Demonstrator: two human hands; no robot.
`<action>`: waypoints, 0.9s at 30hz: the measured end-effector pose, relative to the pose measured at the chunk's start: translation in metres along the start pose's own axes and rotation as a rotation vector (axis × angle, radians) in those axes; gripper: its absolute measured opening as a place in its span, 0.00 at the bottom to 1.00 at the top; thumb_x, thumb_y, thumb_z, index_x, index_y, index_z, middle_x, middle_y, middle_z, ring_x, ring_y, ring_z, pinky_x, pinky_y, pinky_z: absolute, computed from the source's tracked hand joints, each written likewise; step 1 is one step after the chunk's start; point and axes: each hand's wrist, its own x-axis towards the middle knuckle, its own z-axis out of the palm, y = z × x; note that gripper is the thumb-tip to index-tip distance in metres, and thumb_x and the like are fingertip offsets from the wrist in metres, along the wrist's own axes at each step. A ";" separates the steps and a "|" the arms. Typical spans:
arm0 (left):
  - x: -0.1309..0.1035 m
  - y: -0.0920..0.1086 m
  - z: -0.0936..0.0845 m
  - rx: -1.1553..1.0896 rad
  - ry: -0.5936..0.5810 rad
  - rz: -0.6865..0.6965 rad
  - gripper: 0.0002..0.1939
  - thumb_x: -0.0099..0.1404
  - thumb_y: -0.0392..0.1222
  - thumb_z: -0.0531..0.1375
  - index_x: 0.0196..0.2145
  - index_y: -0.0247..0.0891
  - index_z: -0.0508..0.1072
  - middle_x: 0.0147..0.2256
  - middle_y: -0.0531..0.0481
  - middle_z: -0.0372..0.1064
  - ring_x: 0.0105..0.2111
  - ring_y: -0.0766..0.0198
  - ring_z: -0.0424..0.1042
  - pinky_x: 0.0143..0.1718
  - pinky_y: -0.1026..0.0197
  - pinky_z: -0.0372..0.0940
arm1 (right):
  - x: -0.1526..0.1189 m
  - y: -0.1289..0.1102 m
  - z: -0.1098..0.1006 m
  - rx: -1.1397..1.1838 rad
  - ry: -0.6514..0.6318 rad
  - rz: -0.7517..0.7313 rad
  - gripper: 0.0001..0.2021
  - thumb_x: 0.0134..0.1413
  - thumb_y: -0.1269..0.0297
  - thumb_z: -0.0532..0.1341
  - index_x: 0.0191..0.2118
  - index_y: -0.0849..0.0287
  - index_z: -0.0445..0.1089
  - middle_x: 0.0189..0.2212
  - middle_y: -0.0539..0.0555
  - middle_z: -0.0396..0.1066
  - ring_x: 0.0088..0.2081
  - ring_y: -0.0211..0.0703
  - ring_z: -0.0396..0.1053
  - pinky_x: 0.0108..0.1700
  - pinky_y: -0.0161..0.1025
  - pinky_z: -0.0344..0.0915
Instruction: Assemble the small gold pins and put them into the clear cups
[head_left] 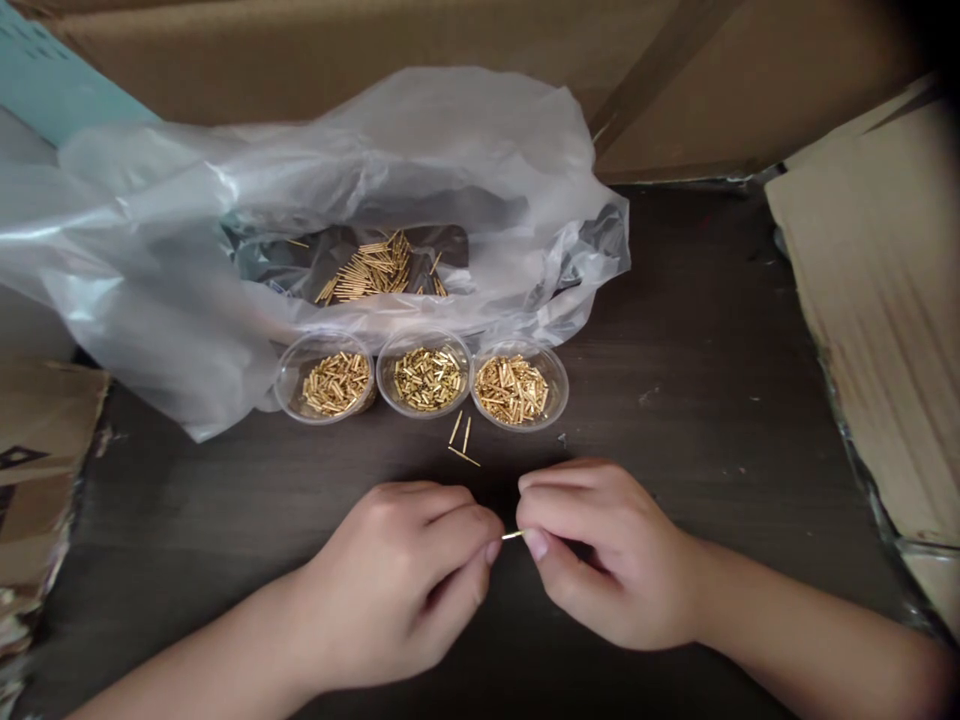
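Note:
Between my two hands is a thin gold-coloured metal pin [513, 535], pinched at both ends over the dark table. My left hand [420, 565] closes thumb and forefinger on its left end; my right hand [611, 555] does the same on the right end. Most of the pin is covered by my fingertips, so I cannot tell whether it is one piece or more. Three loose gold pins [466, 435] lie just beyond my hands. Behind them, three clear cups stand in a row: the left cup [281, 385], the middle cup [384, 385] and the right cup [561, 390], each holding small gold pieces.
An open clear plastic bag [510, 130] lies behind the cups, with a heap of longer gold pins [375, 268] in it. A cardboard box [375, 45] walls off the back. More cardboard [885, 300] borders the right side, and a torn carton [52, 440] the left.

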 end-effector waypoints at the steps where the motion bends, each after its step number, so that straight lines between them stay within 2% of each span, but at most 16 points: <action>1: 0.000 0.000 0.000 0.000 -0.005 -0.001 0.08 0.71 0.31 0.54 0.38 0.33 0.73 0.28 0.51 0.68 0.27 0.65 0.64 0.29 0.59 0.59 | 0.000 0.000 0.000 0.006 -0.004 -0.001 0.08 0.52 0.76 0.53 0.26 0.58 0.54 0.21 0.44 0.50 0.23 0.32 0.49 0.26 0.35 0.47; 14: 0.001 0.001 -0.003 -0.043 -0.017 -0.036 0.09 0.71 0.31 0.53 0.35 0.34 0.72 0.26 0.52 0.65 0.25 0.65 0.63 0.28 0.61 0.57 | -0.001 -0.002 0.000 -0.051 0.001 -0.021 0.09 0.50 0.78 0.52 0.26 0.57 0.52 0.21 0.44 0.49 0.23 0.32 0.48 0.26 0.36 0.47; 17: 0.002 0.000 -0.003 -0.028 -0.026 -0.024 0.09 0.71 0.30 0.53 0.36 0.34 0.73 0.26 0.51 0.67 0.25 0.65 0.63 0.28 0.61 0.56 | -0.003 -0.001 -0.001 -0.087 -0.029 -0.025 0.10 0.50 0.78 0.53 0.27 0.57 0.52 0.22 0.44 0.49 0.24 0.33 0.48 0.27 0.36 0.46; 27: 0.005 0.000 -0.008 -0.082 -0.090 -0.060 0.11 0.70 0.30 0.53 0.29 0.37 0.67 0.25 0.53 0.63 0.25 0.66 0.61 0.26 0.62 0.56 | -0.007 0.001 -0.002 -0.178 -0.118 -0.048 0.10 0.51 0.77 0.53 0.26 0.57 0.52 0.23 0.45 0.50 0.25 0.35 0.48 0.29 0.38 0.47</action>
